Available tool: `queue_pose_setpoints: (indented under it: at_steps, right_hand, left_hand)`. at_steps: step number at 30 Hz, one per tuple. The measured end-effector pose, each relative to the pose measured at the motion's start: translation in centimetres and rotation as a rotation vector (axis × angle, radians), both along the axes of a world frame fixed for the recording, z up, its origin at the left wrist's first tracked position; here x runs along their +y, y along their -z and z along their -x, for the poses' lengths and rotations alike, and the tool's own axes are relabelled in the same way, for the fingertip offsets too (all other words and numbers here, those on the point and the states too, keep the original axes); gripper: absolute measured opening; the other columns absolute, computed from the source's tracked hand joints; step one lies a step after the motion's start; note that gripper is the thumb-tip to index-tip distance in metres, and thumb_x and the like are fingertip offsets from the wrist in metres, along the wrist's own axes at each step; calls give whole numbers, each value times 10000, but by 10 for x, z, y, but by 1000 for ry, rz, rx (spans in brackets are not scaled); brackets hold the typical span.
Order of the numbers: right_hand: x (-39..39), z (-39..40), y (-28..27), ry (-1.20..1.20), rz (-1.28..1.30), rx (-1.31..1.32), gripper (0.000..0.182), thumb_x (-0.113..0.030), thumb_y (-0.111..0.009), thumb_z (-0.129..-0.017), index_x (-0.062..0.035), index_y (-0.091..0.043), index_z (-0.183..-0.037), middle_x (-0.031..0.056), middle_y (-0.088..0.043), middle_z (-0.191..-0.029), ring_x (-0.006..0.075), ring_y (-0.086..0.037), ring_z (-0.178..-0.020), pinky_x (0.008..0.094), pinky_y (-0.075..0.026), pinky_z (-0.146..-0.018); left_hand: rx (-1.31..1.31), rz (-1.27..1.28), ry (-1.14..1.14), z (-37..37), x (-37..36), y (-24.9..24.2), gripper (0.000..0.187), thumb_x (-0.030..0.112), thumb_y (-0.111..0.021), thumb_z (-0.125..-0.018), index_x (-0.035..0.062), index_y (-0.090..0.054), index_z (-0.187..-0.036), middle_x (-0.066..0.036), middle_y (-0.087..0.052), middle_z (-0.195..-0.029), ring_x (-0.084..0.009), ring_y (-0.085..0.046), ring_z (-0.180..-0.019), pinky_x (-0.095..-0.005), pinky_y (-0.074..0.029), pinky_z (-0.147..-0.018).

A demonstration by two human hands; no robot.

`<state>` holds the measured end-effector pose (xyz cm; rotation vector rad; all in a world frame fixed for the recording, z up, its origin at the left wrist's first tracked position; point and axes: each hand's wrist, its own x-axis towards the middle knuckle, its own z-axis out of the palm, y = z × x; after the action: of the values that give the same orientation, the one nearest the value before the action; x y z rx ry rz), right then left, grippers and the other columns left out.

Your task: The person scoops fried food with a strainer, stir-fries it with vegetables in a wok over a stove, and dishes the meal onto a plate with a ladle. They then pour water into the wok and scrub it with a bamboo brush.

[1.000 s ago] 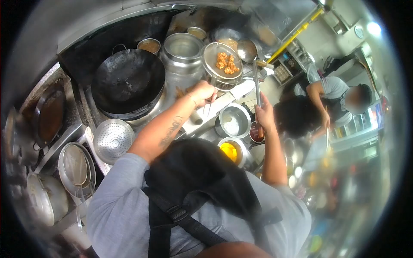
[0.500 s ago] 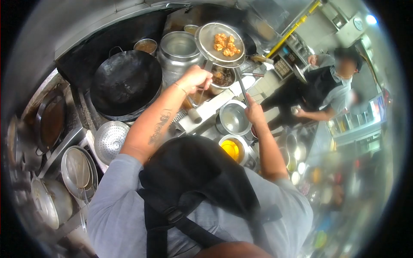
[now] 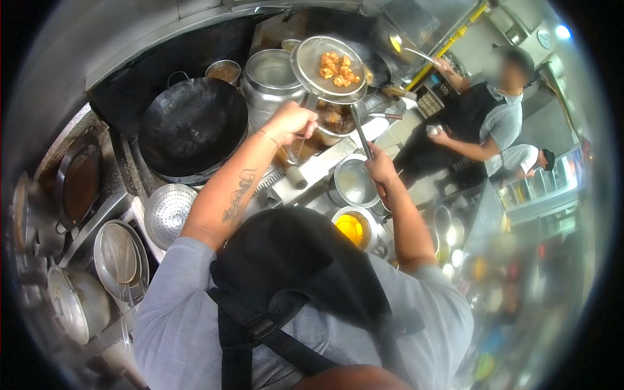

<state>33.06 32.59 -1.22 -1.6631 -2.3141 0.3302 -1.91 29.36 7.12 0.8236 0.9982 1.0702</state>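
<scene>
Fried golden-brown pieces (image 3: 338, 69) lie on a round mesh strainer (image 3: 314, 57), raised over a pot of dark, bubbling oil (image 3: 335, 120). My left hand (image 3: 291, 122) is closed around the strainer's handle, left of the pot. Lower and to the right, my right hand (image 3: 381, 170) grips a long, dark metal handle (image 3: 362, 133). That handle runs up to the strainer's underside, where a second rim shows; what is on its end is mostly hidden. Beside the pot, nearest my left hand, stands a large metal canister (image 3: 261, 97).
A big black wok (image 3: 193, 127) sits at left, with a perforated ladle (image 3: 170, 214) nearer me. A metal pot (image 3: 354, 181) and a container of yellow liquid (image 3: 351, 227) stand before my right arm. A co-worker (image 3: 484, 117) holds up a ladle (image 3: 398, 45); another person (image 3: 520, 160) is behind.
The strainer with the fried pieces has shifted slightly left. The co-worker has raised the ladle and moved up in view. A second person now shows behind the co-worker.
</scene>
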Motion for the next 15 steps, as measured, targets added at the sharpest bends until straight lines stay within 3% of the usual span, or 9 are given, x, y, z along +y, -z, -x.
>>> queue_pose_setpoints:
  at_steps: [2,3,5,8,11,15]
  right_hand:
    - [-4,16,-26,198,473,274,732,-42,-639,-875,-108,-392,-1561,182,-706,-870,250,-680,-655,383,-574,-636]
    - [-3,19,-29,199,471,276,732,-42,-639,-875,-108,-392,-1561,182,-706,-870,250,-680,-655,383,-574,-636]
    - [0,23,-34,288,692,648,697,-22,-612,-897,-52,-379,-1554,85,-620,-735,146,-553,-512,307,-490,-480]
    - [7,24,-37,351,795,806,619,-2,-580,-903,-27,-421,-1501,44,-573,-692,134,-517,-499,296,-452,-448]
    - [-6,32,-55,411,854,972,519,3,-571,-924,-13,-430,-1423,74,-589,-745,112,-500,-498,266,-402,-407]
    - [-3,37,-73,414,956,1026,377,-10,-549,-937,-27,-474,-1307,53,-570,-738,82,-479,-505,231,-403,-416]
  left_hand:
    - [8,-11,0,2,1,0,120,29,-605,-958,-85,-602,-920,-118,-645,-772,-135,-603,-568,-270,-505,-475]
    - [14,-22,-1,3,1,1,117,30,-605,-956,-81,-601,-917,-117,-645,-770,-133,-601,-568,-269,-505,-476]
    - [9,-23,-4,6,3,2,111,28,-605,-954,-77,-603,-918,-114,-643,-764,-132,-600,-567,-269,-505,-476]
    - [-15,-21,-16,8,2,1,104,26,-605,-950,-73,-607,-919,-109,-639,-753,-130,-598,-566,-268,-504,-475]
    - [-21,-16,-29,8,-4,-4,105,26,-605,-948,-74,-612,-917,-105,-637,-746,-129,-596,-564,-267,-501,-475]
    - [-17,-16,-42,11,-3,-3,108,23,-599,-953,-74,-616,-909,-101,-637,-747,-127,-593,-564,-267,-499,-479]
